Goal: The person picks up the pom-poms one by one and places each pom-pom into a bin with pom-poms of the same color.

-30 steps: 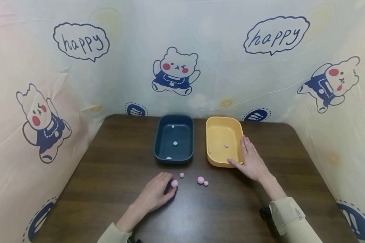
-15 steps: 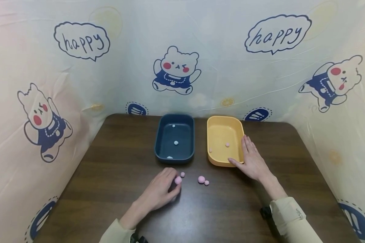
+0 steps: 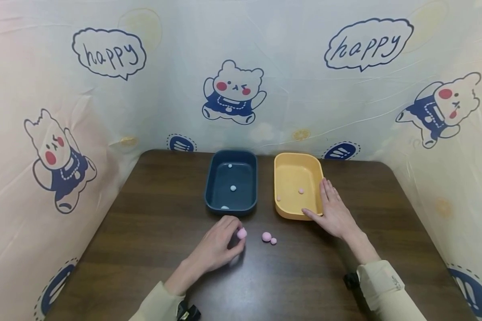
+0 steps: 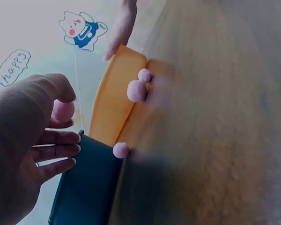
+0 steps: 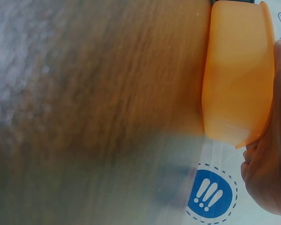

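Observation:
My left hand (image 3: 217, 245) pinches a pink ball (image 3: 242, 233) between thumb and forefinger, in front of the dark blue tray (image 3: 213, 207). In the left wrist view the other fingers extend below that ball. A smaller pink ball (image 4: 121, 150) shows near the blue tray there; the held one nearly hides it in the head view. To the right, a larger pink ball (image 3: 266, 236) and a small one (image 3: 273, 241) lie side by side on the table. My right hand (image 3: 334, 216) rests straight-fingered along the right side of the yellow tray (image 3: 288, 213), thumb at its front rim.
Inside the blue tray are a few small pale balls (image 3: 233, 188). Two small pink balls (image 3: 301, 191) sit in the yellow tray. Both trays stand near the back of the brown wooden table (image 3: 152, 214), before a printed cloth (image 3: 281, 80).
My left hand has moved right and slightly away from me with the pink ball, now overlapping the small ball in the head view. My right hand has stayed at the yellow tray.

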`<state>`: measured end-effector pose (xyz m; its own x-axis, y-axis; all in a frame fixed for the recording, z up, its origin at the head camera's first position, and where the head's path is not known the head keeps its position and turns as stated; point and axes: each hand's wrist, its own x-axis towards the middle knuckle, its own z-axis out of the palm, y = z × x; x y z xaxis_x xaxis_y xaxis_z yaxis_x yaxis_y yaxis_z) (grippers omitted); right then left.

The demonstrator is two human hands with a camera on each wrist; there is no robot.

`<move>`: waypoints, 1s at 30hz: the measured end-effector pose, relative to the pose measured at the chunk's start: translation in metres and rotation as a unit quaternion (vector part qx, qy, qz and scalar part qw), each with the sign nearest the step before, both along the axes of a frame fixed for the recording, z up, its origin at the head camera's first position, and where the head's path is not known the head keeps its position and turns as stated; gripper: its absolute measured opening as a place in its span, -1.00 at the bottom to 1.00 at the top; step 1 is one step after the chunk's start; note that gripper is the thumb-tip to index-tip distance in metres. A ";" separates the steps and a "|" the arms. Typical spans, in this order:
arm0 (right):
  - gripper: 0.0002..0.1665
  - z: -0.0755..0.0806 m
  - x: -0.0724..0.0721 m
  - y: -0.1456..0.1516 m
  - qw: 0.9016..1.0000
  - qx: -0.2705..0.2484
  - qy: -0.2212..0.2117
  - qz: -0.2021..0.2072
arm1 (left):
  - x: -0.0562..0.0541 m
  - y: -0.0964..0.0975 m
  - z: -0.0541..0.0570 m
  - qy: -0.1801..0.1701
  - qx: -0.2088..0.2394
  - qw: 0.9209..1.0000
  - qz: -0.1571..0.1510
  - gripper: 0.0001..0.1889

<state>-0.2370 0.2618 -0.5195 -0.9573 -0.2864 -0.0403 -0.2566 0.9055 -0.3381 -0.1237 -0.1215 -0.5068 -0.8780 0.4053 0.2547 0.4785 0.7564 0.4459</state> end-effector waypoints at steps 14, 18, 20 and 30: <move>0.48 0.000 -0.001 0.002 1.000 -0.007 -0.008 -0.001 | -0.015 0.013 0.010 0.005 0.006 1.000 -0.014 -0.74; 0.50 -0.001 -0.002 0.001 1.000 -0.007 -0.010 -0.002 | -0.019 0.017 0.011 0.004 0.022 0.999 -0.024 -0.72; 0.50 -0.001 -0.002 0.002 1.000 -0.006 -0.009 -0.002 | -0.022 0.020 0.011 0.010 0.030 0.999 -0.030 -0.73; 0.51 0.000 -0.003 0.001 1.000 -0.004 -0.010 -0.003 | -0.040 0.035 0.011 0.042 0.057 0.996 -0.054 -0.73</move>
